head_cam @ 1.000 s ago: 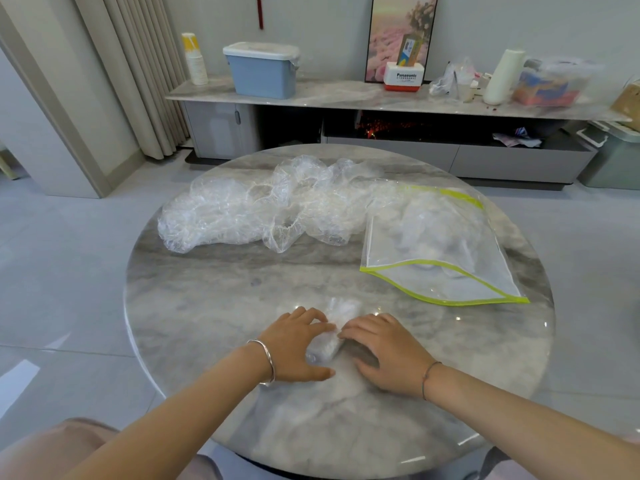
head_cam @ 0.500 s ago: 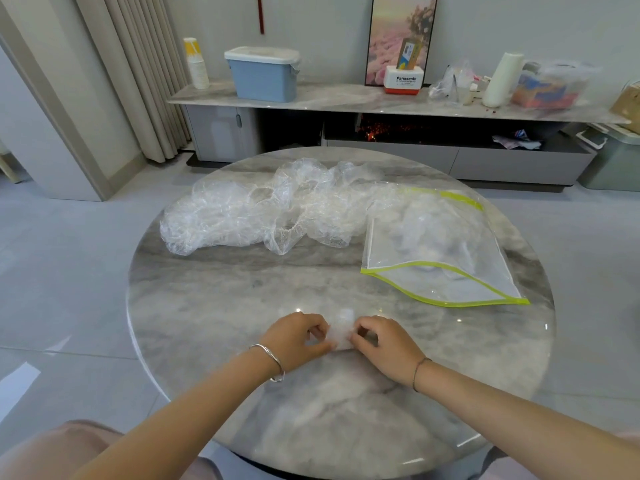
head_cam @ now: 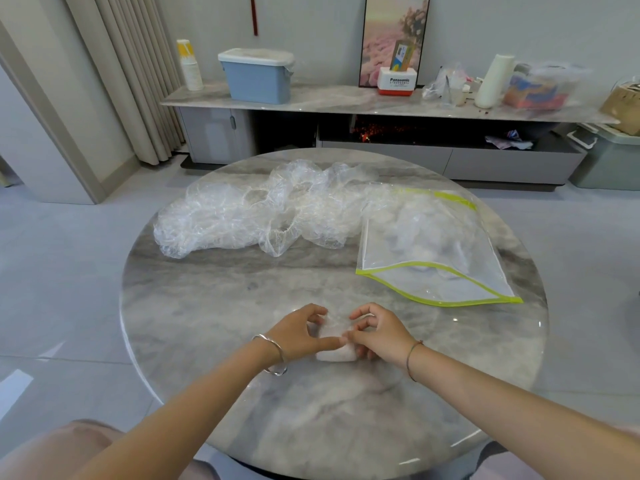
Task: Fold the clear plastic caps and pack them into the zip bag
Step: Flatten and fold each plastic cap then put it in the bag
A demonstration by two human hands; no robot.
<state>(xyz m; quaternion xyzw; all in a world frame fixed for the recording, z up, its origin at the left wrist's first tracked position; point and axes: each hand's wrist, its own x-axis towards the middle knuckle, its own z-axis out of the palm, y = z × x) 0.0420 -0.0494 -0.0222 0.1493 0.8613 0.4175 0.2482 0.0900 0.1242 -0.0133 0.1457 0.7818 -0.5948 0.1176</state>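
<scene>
From the head view, a round marble table (head_cam: 207,306) filled the middle of the scene. At the table's near edge, around its middle, lay 1 folded cap (head_cam: 336,353), a small whitish bundle of clear plastic resting on the tabletop. The left hand (head_cam: 301,336) had its fingers curled over the bundle's left end, with the thumb stretched across the top of it. The right hand (head_cam: 377,336) pinched the bundle's right end with bent fingers, and its fingertips met the left thumb. Both hands gripped the cap, and neither was spread flat. A silver bracelet (head_cam: 273,355) sat on the left wrist, just above the tabletop.

On the table's far left side sprawled a loose pile of caps (head_cam: 263,213), crumpled and unfolded. On the table's far right side lay the zip bag (head_cam: 433,251), clear with a yellow-green edge, its mouth gaping toward the near side and some plastic already inside. Beyond the table stood a long sideboard (head_cam: 346,98) carrying a blue box (head_cam: 258,77)
</scene>
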